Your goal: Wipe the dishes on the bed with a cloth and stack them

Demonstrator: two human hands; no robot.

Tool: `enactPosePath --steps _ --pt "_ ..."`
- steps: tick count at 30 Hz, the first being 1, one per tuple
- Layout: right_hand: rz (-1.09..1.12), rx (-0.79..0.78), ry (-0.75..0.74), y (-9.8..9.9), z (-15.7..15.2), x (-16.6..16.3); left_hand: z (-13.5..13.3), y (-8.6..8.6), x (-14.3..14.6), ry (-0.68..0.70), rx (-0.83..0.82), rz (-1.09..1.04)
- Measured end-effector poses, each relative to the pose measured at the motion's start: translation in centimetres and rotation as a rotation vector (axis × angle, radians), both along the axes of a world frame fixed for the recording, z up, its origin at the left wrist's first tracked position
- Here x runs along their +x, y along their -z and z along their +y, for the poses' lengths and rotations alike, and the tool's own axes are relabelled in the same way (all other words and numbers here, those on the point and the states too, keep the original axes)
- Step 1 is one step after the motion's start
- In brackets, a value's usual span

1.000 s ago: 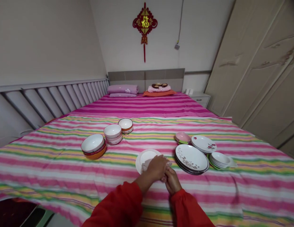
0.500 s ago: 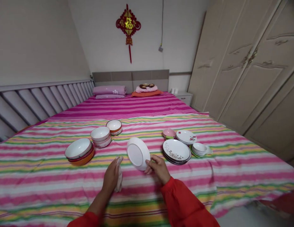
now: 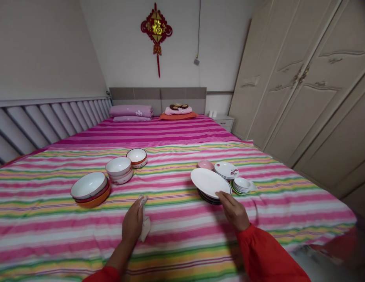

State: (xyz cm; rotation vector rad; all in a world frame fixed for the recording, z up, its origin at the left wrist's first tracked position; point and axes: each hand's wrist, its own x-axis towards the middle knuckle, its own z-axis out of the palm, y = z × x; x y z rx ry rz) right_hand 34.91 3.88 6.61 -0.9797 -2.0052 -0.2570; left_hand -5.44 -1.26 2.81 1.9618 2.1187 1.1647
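My right hand pinches the near rim of a white plate, tilted over the stack of dark-edged plates. Whether the plate touches the stack I cannot tell. My left hand is closed on a whitish cloth above the striped sheet. Just behind the held plate are a pink bowl and a stack of flowered plates. Small white dishes are piled to its right.
On the left stand a stack of large bowls, a stack of white bowls and orange-banded bowls. All rest on a striped sheet over the bed. Folded bedding lies by the headboard; a wardrobe flanks the right.
My right hand has carried the plate rightward from the middle to above the dark-edged stack, turning its upper face into view. My left hand still holds the cloth, nearly in place.
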Motion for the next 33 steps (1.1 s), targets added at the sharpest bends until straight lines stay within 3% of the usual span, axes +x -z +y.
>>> enactPosePath --steps 13,16,20,24,27,30,33 --pt "-0.108 0.028 0.089 4.9 1.7 3.0 -0.2 0.0 0.1 0.010 0.019 -0.037" --pt "-0.153 0.014 0.078 5.1 1.6 3.1 -0.4 -0.3 0.4 0.015 0.018 -0.053" --pt "-0.116 0.077 0.103 4.0 0.7 1.9 -0.4 -0.3 0.4 0.024 0.013 -0.079" --pt "-0.021 0.088 0.030 1.6 -0.5 -2.6 0.4 0.2 -0.5 0.005 0.014 -0.188" --pt "0.126 -0.005 -0.114 -0.8 -0.1 -8.1 1.4 0.5 -1.6 -0.134 0.073 -0.323" --pt "0.275 -0.308 -0.210 -3.3 2.4 -14.5 2.2 0.6 -2.4 -0.216 0.074 -0.349" --pt "0.427 -0.612 -0.285 -5.2 7.1 -20.8 2.4 0.8 -2.5 -0.206 0.039 -0.302"
